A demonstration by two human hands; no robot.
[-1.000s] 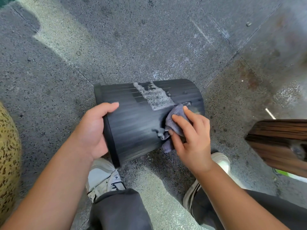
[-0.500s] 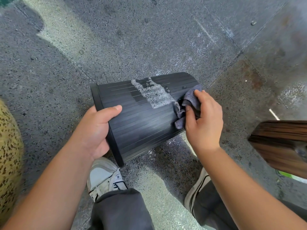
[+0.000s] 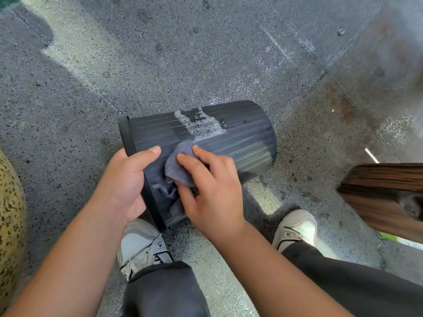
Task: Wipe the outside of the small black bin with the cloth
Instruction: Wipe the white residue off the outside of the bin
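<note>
The small black ribbed bin is held on its side above the floor, open rim to the left. A patch of white foam sits on its upper side. My left hand grips the rim, thumb lying across the outside wall. My right hand presses a grey cloth against the bin's side close to the rim, fingers spread over it. Much of the cloth is hidden under my fingers.
Speckled grey stone floor lies all around, with wet streaks near the bin. My two white shoes stand below the bin. A dark wooden edge juts in at the right. A yellow spotted object is at the left edge.
My right hand slid the cloth from the bin's far base end back toward the rim, next to my left hand. The bin turned slightly.
</note>
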